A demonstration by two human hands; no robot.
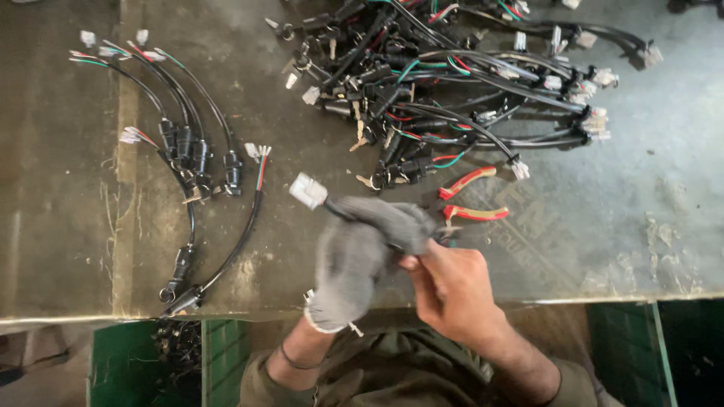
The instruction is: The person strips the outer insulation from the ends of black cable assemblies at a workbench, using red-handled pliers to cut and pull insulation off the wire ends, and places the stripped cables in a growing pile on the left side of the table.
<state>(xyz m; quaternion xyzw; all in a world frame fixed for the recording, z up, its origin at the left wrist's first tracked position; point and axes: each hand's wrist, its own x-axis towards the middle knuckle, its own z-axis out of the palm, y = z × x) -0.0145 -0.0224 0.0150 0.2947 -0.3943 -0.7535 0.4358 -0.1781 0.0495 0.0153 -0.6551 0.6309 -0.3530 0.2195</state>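
Far to your left on the worn, scratched metal tabletop (60, 188), a small row of sorted black cable harnesses with cylindrical switch bodies and red, green and white wire ends (188, 151) lies fanned out, and two of them trail down to the table's front edge, where their lower ends are hard to read against the dark gap above the green crate (124, 362). Next comes your left hand in a grey knitted glove (354, 256), closed around a black cable whose white rectangular plastic connector (308, 191) sticks up and to the left out of the fist; the rest of that cable is hidden inside the glove. Your bare right hand (452, 290) touches the glove, fingers curled and pinching something at its edge, though what it grips is covered. Just beyond, red-handled pliers (467, 200) lie half hidden behind your hands, jaws out of sight. Above them sprawls the big tangled heap of unsorted black harnesses (452, 83), cut off by the top edge
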